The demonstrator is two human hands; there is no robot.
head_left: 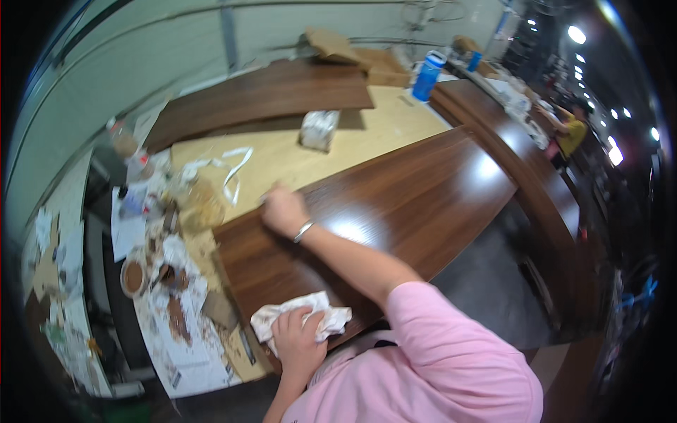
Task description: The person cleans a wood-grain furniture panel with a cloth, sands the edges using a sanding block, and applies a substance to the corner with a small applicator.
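A dark brown wood-grain board lies slantwise across the table in front of me, its surface glossy. My left hand is at the board's near left corner, fingers closed on a crumpled white cloth that rests on the wood. With a bracelet on its wrist, my right hand reaches over to the board's far edge near its left end. Its fingers are curled and pressed together; a small pale bit shows by the fingertips, too hidden to name.
Another brown board lies at the back, near a white wrapped block and a blue canister. A cup of brown paste stands among stained papers at left. More boards and a person are at right.
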